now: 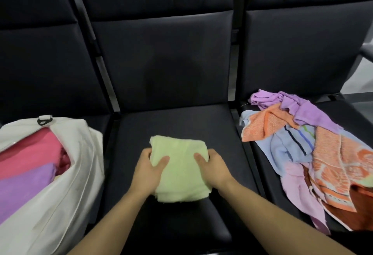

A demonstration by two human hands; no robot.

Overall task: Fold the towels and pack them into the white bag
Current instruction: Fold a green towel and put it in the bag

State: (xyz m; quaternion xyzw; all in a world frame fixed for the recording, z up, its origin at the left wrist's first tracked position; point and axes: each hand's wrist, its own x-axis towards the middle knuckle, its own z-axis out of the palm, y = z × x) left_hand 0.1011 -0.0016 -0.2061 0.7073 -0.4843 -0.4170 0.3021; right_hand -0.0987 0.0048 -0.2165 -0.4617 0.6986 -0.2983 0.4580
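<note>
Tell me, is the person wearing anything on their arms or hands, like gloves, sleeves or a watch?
Nothing that shows. The left hand and the right hand are bare, with no gloves and no rings visible on the fingers. Both forearms are uncovered as far as the bottom edge of the picture, with no sleeve, watch or bracelet in view.

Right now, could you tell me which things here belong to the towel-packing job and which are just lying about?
Job: green towel gripped by left hand and right hand; white bag; unfolded towel pile.
Lying about: only the black seats.
</note>
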